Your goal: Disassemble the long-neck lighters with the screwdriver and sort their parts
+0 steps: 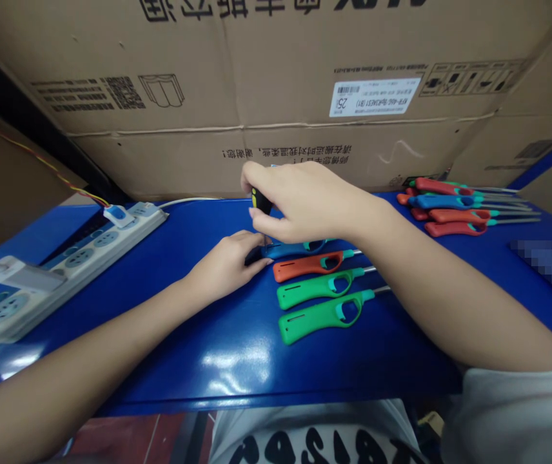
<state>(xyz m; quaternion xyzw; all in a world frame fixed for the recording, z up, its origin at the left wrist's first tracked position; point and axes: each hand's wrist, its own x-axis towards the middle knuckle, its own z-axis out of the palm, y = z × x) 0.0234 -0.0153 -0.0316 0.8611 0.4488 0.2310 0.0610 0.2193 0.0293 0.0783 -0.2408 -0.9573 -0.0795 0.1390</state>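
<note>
With fingers wrapped round its black and yellow handle, my right hand (300,198) holds a screwdriver (261,201) upright. Its thin shaft points down at the handle end of a blue lighter (288,250); whether the tip sits in a hole I cannot tell. My left hand (230,261) pinches that same end of the blue lighter from the left. Nearer to me lie an orange lighter (305,265), a green lighter (312,288) and another green lighter (317,318), side by side with their metal tubes to the right.
A white power strip (82,261) with plugs lies along the left of the blue table (237,361). Several long-tubed lighters (457,201) are piled at the back right. A large cardboard box (280,77) stands behind. A blurred dark object (551,267) rests at the right.
</note>
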